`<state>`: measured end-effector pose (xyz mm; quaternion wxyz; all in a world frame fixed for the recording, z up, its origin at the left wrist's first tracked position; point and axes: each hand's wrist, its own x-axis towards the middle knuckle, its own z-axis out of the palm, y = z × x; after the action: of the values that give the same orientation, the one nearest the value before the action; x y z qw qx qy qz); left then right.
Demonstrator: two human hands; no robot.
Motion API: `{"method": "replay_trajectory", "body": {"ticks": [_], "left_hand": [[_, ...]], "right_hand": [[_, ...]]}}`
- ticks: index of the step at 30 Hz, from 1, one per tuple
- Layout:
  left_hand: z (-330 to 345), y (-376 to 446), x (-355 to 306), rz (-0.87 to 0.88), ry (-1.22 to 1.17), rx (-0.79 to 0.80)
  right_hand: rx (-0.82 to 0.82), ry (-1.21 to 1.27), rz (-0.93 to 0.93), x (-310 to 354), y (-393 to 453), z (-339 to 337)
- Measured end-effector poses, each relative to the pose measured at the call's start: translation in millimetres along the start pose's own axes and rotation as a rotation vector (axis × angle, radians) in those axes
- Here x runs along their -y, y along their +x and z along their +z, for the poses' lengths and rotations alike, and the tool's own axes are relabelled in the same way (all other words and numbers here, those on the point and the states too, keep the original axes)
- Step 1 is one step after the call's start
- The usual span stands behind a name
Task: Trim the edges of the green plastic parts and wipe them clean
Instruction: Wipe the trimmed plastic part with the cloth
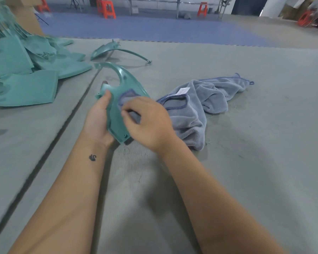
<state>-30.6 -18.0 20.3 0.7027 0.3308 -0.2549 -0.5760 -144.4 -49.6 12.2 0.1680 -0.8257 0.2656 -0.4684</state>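
wiping step. my left hand (97, 118) grips the green part (117, 109) above the mat's (246, 143) middle; right hand (147, 121) pinches the grey cloth (195, 110) against it. best follow the edges, turning the part.

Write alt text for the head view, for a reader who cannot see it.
The left hand holds a curved green plastic part while the right hand presses a grey-blue cloth against it. A pile of green parts lies at left, another single part beyond, on grey mats.

A grey mat (246, 162) carries a heap of green parts (26, 70), one curved part (106, 50), and a grey-blue towel (206, 99).
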Motion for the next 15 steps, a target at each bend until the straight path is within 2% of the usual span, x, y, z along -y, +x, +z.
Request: {"method": "replay_trajectory", "body": {"ticks": [2,5,8,12,15], "left_hand": [[1.1,-1.3,1.2,0.02,-0.075,-0.029],[-0.3,0.0,0.6,0.032,-0.121,-0.055],[1.7,0.8,2.3,-0.003,-0.093,-0.042],[7.9,-3.0,6.1,-0.029,0.041,-0.067],[5.5,-5.3,0.3,0.002,0.178,-0.042]], "right_hand": [[0.117,0.111,-0.037,4.4,-2.9,6.6],[0.258,0.144,-0.019,4.6,-4.6,10.9],[0.232,0.015,0.038,-3.8,2.3,6.1],[0.186,-0.185,0.27,-22.7,9.4,-9.8],[0.189,-0.209,0.285,-29.5,8.0,-17.8]]}}
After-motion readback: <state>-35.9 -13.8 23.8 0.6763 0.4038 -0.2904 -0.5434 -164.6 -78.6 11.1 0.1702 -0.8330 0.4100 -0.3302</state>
